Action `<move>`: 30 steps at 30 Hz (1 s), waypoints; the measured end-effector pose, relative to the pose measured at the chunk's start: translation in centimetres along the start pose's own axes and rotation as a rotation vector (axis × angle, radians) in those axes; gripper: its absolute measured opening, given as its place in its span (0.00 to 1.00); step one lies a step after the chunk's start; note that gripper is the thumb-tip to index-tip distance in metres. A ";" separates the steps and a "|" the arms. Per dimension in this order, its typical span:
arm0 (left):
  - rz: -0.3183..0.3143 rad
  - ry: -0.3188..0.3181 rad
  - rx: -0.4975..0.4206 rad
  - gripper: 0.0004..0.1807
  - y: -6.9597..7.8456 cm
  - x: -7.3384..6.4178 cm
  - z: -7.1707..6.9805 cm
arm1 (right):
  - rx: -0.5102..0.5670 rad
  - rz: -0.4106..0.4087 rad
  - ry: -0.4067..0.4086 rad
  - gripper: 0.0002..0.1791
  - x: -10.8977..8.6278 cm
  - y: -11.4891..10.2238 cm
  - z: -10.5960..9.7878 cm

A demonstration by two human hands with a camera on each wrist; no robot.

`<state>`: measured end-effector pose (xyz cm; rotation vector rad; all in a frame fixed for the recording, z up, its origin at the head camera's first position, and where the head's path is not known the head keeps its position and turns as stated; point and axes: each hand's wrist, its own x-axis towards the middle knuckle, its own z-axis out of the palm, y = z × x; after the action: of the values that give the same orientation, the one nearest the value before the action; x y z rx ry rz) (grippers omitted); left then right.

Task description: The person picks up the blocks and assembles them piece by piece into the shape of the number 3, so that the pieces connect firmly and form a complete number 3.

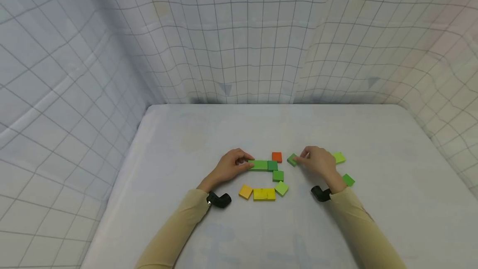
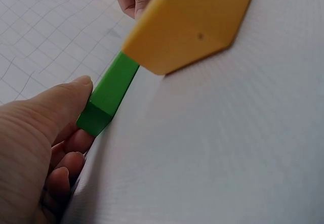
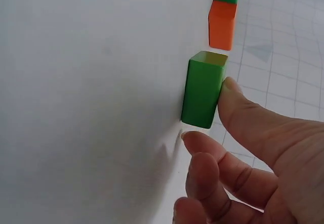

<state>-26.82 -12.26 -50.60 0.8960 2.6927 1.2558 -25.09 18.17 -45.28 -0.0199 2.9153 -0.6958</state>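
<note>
My left hand (image 1: 230,165) holds the left end of a long green block (image 1: 258,165) between thumb and fingers; in the left wrist view the thumb lies along the green block's edge (image 2: 109,92). A dark green block (image 1: 272,165) touches its right end. My right hand (image 1: 318,162) has its thumb against a separate, turned green block (image 1: 293,160), the index fingertip close by its end in the right wrist view, where the green block's side (image 3: 203,95) shows. An orange-red block (image 1: 276,157) sits between the two hands, just behind the dark green one.
Below the row lie a green block (image 1: 278,176), a turned light green block (image 1: 281,188), yellow blocks (image 1: 264,194) and an orange block (image 1: 245,191). Beside the right hand are a lime block (image 1: 339,157) and another green block (image 1: 348,180). Gridded curtains (image 1: 239,40) surround the white table (image 1: 168,148).
</note>
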 end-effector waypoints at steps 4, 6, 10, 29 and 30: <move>-0.008 -0.002 -0.005 0.10 0.0 -0.1 0.0 | -0.024 0.014 -0.002 0.18 1.4 -0.4 -0.4; -0.015 -0.003 -0.004 0.10 0.0 -0.1 0.0 | -0.019 0.016 -0.017 0.18 2.2 -0.7 -0.5; -0.011 -0.001 -0.005 0.10 -0.2 -0.2 0.0 | 0.012 0.019 -0.053 0.18 3.9 -1.2 -0.4; -0.008 0.005 -0.012 0.10 -0.1 -0.1 0.1 | 0.215 -0.013 -0.198 0.18 6.7 -2.1 0.8; -0.009 0.006 -0.012 0.10 -0.1 -0.1 0.1 | 0.217 -0.013 -0.203 0.18 6.7 -2.2 0.7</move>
<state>-26.79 -12.28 -50.70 0.8798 2.6883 1.2735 -31.61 15.58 -45.86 -0.0811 2.6359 -0.9481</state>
